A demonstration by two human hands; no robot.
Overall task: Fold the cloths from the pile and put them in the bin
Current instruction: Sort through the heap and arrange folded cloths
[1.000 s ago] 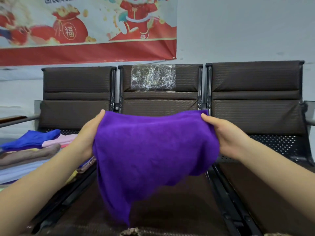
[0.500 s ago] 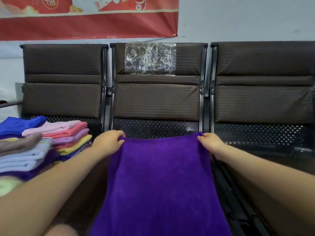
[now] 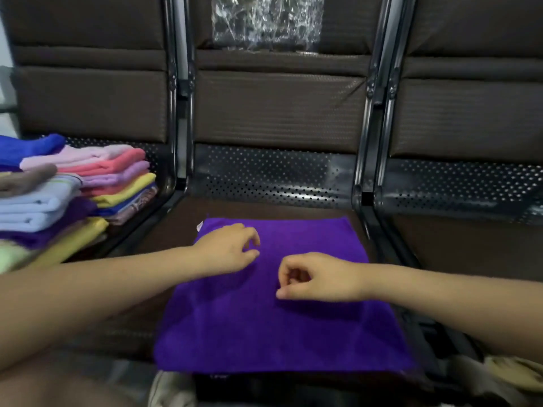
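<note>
A square purple microfibre cloth (image 3: pixel 276 312) lies spread flat on the dark brown padded seat (image 3: pixel 164 239) at the centre of the frame, its near edge running along the bottom and a small white tag (image 3: pixel 200 226) showing at its far left corner. Both hands are above its middle. The left hand (image 3: pixel 227 249) is left of centre with fingers loosely curled, fingertips close to the thumb; the right hand (image 3: pixel 316 277) is just right of centre, fingers curled toward the palm. Neither seems to be holding any fabric — whether the fingertips touch the cloth I cannot tell.

The stack of folded cloths in pink, coral, lilac, yellow and pale blue (image 3: pixel 73 189) sits on the neighbouring seat at the left of the frame. No bin is in view. A crinkled clear plastic sheet (image 3: pixel 266 22) is taped to the backrest at the top centre.

The step looks to be the first fold. To do it well, smooth the cloth outward from the middle so no ridge is trapped, then pinch two corners on one edge — the far pair seems the likelier — and bring them to meet the opposite corners squarely. Matching edges before pressing the crease should keep the later folds even.
</note>
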